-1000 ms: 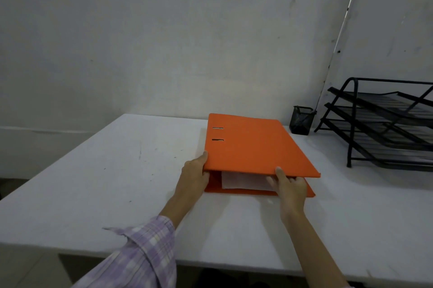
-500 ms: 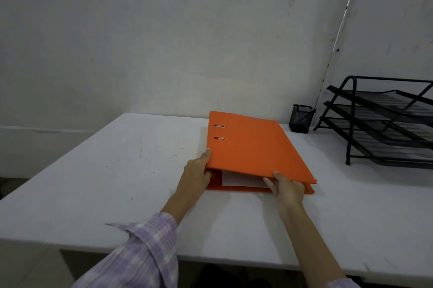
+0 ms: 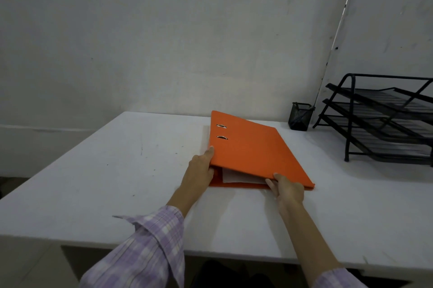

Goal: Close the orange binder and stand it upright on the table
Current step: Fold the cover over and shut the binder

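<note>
The orange binder (image 3: 255, 149) lies flat at the centre of the frame on the white table (image 3: 93, 182), its top cover lower than 1 second ago, the wedge-shaped gap along the near edge now narrow and white paper (image 3: 236, 176) showing inside. The left hand (image 3: 199, 170) grips the near-left corner by the spine, thumb on the cover, fingers tucked under it. The right hand (image 3: 287, 188) pinches the near edge toward the right corner, fingers under the cover, and has slid slightly right along that edge. 2 metal slots mark the cover near the spine. A black mesh cup (image 3: 301, 116) stands just beyond the binder's far-right corner, against the wall, with a black 3-tier tray rack (image 3: 384, 119) at the right edge of the frame. Bare tabletop spreads across the left half of the frame and the foreground.
</note>
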